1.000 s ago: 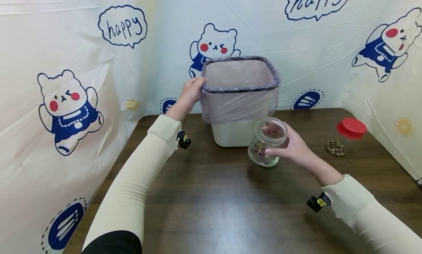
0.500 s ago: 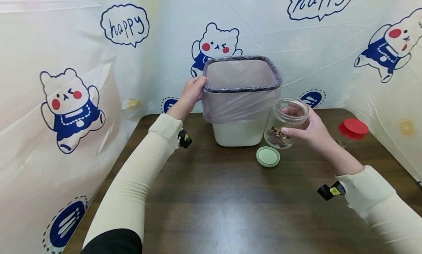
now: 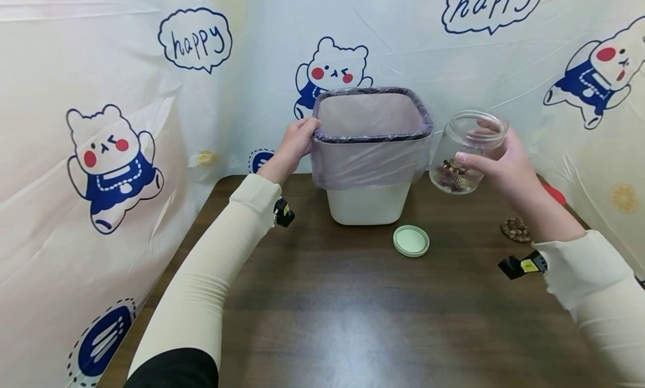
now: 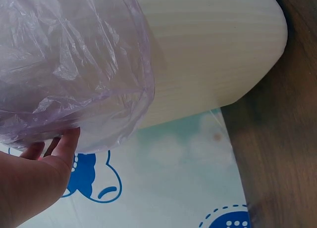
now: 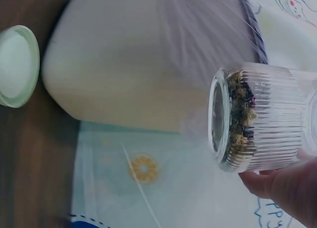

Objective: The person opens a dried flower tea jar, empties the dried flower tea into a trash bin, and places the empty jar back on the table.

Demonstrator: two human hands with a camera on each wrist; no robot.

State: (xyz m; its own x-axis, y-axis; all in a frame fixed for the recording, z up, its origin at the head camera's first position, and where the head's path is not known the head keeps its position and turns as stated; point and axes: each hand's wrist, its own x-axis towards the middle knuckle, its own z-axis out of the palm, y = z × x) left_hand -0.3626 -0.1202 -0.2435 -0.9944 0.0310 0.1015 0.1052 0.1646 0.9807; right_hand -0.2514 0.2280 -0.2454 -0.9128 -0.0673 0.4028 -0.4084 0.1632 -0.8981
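Observation:
My right hand [image 3: 514, 167] holds an open glass jar [image 3: 456, 144] in the air, just right of the trash bin's rim. Dried flowers [image 5: 241, 116] lie in a thin layer at the bottom of this ribbed jar, which is close to upright. At the bin's left corner, my left hand [image 3: 294, 144] grips the rim through the bag. The trash bin [image 3: 368, 206] is cream-coloured and stands on the table, lined with a translucent purple garbage bag [image 3: 373, 161] folded over its rim. Part of the left fingers is hidden behind the rim and bag.
A pale green jar lid [image 3: 410, 241] lies on the brown table [image 3: 322, 304] in front of the bin. Behind my right forearm, a second jar is mostly hidden; its red lid [image 3: 555, 194] and brown contents [image 3: 515, 229] show. A printed curtain [image 3: 242, 80] surrounds the table's back and sides.
My right hand has lifted the glass jar up and to the right, uncovering the green lid on the table. The left hand has stayed on the bin's rim.

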